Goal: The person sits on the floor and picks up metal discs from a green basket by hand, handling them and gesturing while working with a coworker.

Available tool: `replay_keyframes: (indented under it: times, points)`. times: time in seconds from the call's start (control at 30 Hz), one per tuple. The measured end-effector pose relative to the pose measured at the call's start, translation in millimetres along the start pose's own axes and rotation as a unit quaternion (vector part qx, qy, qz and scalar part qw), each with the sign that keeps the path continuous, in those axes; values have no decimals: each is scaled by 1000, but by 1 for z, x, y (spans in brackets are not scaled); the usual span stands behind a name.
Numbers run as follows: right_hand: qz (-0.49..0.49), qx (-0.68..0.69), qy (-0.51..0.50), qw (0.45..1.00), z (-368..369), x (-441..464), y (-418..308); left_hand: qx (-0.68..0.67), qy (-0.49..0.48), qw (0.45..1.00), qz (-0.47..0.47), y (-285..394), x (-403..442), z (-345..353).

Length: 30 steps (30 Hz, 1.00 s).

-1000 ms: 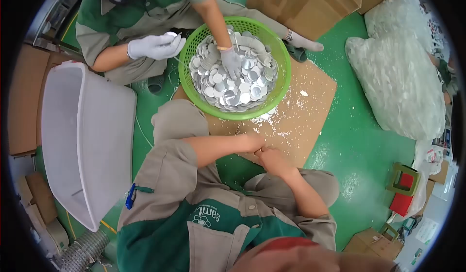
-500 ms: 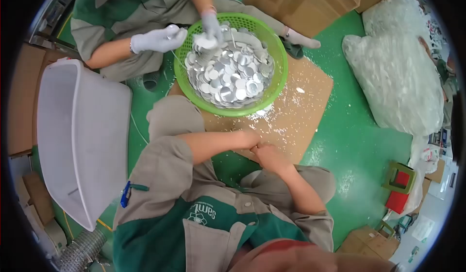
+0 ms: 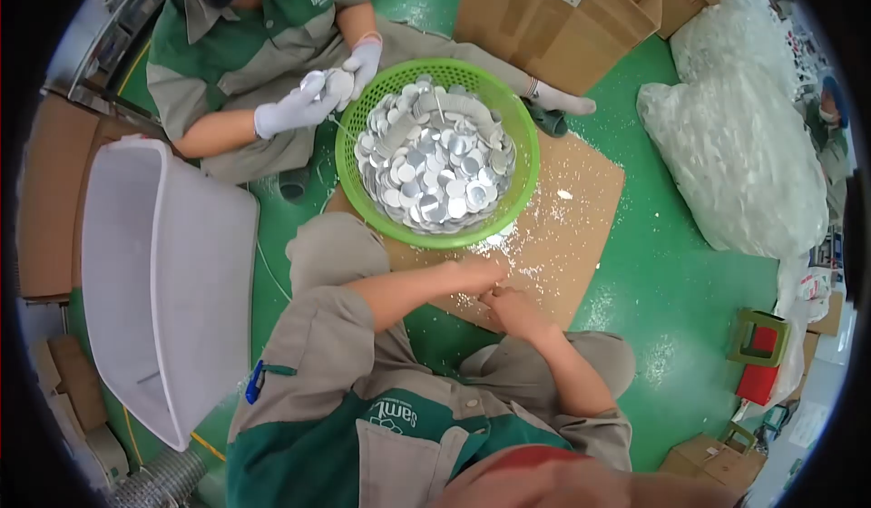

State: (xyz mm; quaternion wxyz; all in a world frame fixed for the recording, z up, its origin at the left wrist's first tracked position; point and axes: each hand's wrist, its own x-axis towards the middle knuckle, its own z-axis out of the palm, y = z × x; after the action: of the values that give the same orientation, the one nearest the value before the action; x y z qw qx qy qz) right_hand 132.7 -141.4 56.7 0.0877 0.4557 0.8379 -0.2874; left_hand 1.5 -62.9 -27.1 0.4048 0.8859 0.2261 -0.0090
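My left hand (image 3: 477, 275) is closed and blurred, its fingers curled inward above the cardboard sheet (image 3: 581, 181). Just below it, my right hand (image 3: 513, 310) is also closed, its fingertips close to the left hand. Whatever lies between the fingers, if anything, is too small or hidden to name. Beyond my hands stands a green plastic basket (image 3: 528, 186) heaped with round silver and white discs (image 3: 435, 168). Some discs near the basket's far side lie in curved stacked rows.
A co-worker's white-gloved hands (image 3: 295, 112) hold several pale discs left of the basket. A large white tub (image 3: 204, 272) stands at left. Cardboard boxes (image 3: 553, 27) stand behind, and a clear plastic bag (image 3: 735, 159) lies at right. White bits litter the cardboard.
The co-worker's one gloved hand has left the basket and joined the other around pale discs. My hands have come slightly apart. The whole view has shifted a little.
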Motion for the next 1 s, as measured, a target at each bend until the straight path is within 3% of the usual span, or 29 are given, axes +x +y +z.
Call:
replay_keyframes:
  times: [0.07,0.17,0.23,0.3,0.33,0.4,0.5,0.6,0.73,0.77,0.83,0.93,1.0]
  points:
    - [23,33,15,999,-5,-4,5,-116,-54,992,-2,1,1,0]
    - [22,47,24,998,-21,4,12,-124,-4,992,-17,4,4,-1]
    - [61,28,-9,998,-17,3,18,-132,101,986,-18,-10,9,11]
    - [58,51,116,990,37,13,50,-195,120,973,-17,-24,14,34]
    - [130,168,56,976,1,12,32,-291,-11,947,-134,-13,14,14]
    - [13,135,112,984,-21,3,36,-561,36,798,-218,0,19,10]
    - [70,170,96,978,-28,-1,33,-525,135,808,-228,11,14,7]
    - [106,171,116,973,-15,-1,44,-309,263,900,-156,21,10,-13]
    - [164,205,29,964,-32,35,44,-268,376,883,-91,49,4,-40]
    - [3,247,222,943,-7,47,62,-232,434,870,-27,51,5,-42]
    - [27,205,192,959,35,104,104,-238,401,884,-23,59,2,-46]
    - [169,279,125,937,15,163,105,-258,400,879,-8,68,-4,-56]
    - [242,297,196,903,26,192,109,-239,417,877,13,68,-6,-54]
